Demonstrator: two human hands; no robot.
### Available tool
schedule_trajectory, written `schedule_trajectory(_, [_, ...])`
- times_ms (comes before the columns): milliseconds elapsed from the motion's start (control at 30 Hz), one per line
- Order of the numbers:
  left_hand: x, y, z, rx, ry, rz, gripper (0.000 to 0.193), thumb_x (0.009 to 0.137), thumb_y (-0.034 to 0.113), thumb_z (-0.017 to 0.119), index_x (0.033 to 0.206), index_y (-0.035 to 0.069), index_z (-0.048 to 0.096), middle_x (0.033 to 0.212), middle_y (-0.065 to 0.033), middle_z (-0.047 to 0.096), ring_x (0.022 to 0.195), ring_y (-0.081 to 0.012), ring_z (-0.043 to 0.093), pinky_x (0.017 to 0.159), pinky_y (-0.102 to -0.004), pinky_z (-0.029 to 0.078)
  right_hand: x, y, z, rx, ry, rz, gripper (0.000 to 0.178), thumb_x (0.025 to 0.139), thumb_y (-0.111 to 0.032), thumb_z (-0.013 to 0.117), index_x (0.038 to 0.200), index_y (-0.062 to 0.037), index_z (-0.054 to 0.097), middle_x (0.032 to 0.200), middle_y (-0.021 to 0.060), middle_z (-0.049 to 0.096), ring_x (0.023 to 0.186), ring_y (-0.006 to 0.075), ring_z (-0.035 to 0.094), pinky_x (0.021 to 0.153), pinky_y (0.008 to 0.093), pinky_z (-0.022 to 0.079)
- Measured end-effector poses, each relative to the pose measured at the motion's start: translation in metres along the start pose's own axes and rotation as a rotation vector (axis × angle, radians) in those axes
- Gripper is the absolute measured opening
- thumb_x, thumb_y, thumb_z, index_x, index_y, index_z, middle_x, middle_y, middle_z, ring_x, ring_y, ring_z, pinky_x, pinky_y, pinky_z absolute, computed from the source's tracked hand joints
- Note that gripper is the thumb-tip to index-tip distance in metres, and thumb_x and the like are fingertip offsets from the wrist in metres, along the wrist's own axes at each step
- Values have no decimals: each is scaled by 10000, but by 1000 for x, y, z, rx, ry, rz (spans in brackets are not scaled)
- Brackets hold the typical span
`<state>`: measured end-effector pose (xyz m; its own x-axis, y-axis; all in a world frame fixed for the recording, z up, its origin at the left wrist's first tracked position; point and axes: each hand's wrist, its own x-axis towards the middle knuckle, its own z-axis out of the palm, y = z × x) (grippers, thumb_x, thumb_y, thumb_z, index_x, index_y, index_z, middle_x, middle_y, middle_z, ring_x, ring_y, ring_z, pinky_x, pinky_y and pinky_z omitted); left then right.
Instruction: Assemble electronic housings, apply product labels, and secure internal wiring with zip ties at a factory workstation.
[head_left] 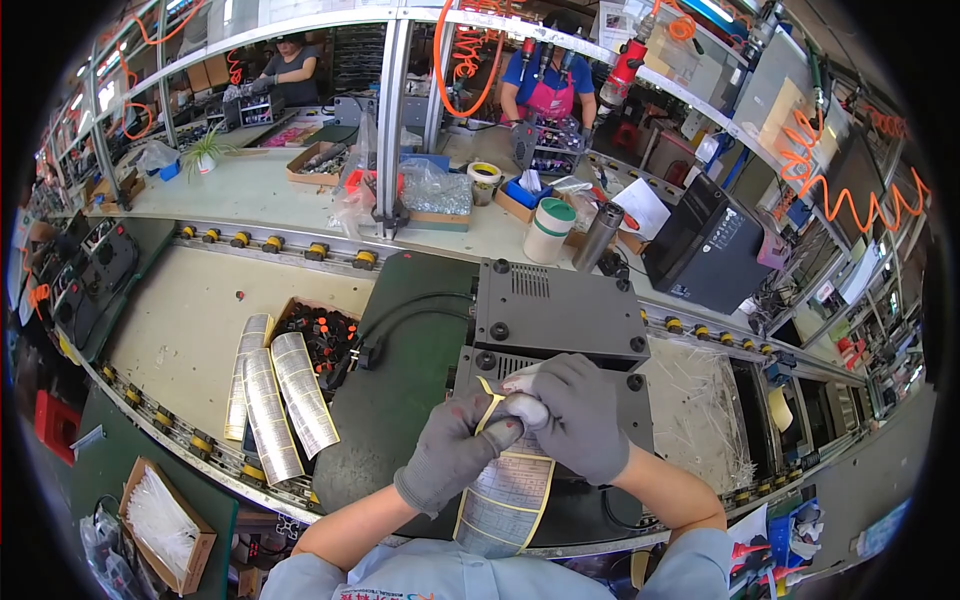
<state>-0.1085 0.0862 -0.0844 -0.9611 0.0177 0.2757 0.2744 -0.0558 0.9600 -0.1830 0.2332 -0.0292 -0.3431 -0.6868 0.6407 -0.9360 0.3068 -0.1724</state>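
Observation:
Both my hands wear grey gloves and meet over the near dark grey metal equipment box (625,415). My left hand (455,445) pinches the upper end of a silver label sheet (505,495) with yellow edges, which hangs down toward my shirt. Beside it, my right hand (578,415) has its fingers closed at the same end of the sheet; its fingertips touch those of the left. A second grey box (560,305) lies just beyond, with vents and round black feet facing up. Black cables (415,320) run from the boxes across a green board (370,420).
More silver label sheets (268,415) lie at left, next to a carton of small black and orange parts (320,335). Yellow rollers (272,243) line the conveyor. A carton of white ties (160,525) stands lower left. Beyond are a green-lidded tub (550,230) and two people working.

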Motion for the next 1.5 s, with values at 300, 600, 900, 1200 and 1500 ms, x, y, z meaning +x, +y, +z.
schedule_trajectory(300, [-4,3,-4,-54,-53,-60,266,836,169,584,1037,-4,593,961,-54,594,868,-104,527,804,-262,420,5,0,-5,445,-166,404,194,832,-249,595,839,-61,640,743,109,600,668,260,583,619,330,461])
schedule_trajectory(600, [-4,-16,-14,383,101,322,745,819,95,573,1421,59,137,1220,-219,503,1036,-398,547,854,-364,450,10,91,-20,555,187,863,334,906,-311,525,920,5,630,791,14,600,688,64,514,622,212,423])
schedule_trajectory(900, [32,0,-21,-248,-362,-395,550,938,466,352,1090,2,606,980,-103,649,903,-146,592,835,-282,460,36,77,-10,441,102,259,497,918,-477,414,898,-12,589,859,58,611,805,145,550,748,282,428])
schedule_trajectory(1200, [55,-3,-21,-563,-356,-412,491,887,395,517,1175,-4,522,1095,-78,579,993,-118,557,834,-278,464,53,74,-7,354,-127,-354,618,744,-619,529,1034,-76,584,1021,96,606,969,277,577,899,383,416])
schedule_trajectory(1500, [46,4,-33,-200,-75,-370,361,827,319,658,956,-18,667,813,-23,642,750,-55,547,685,-221,455,13,96,-23,876,-195,394,458,870,-376,498,1109,10,554,1161,151,542,1102,227,503,944,350,384])
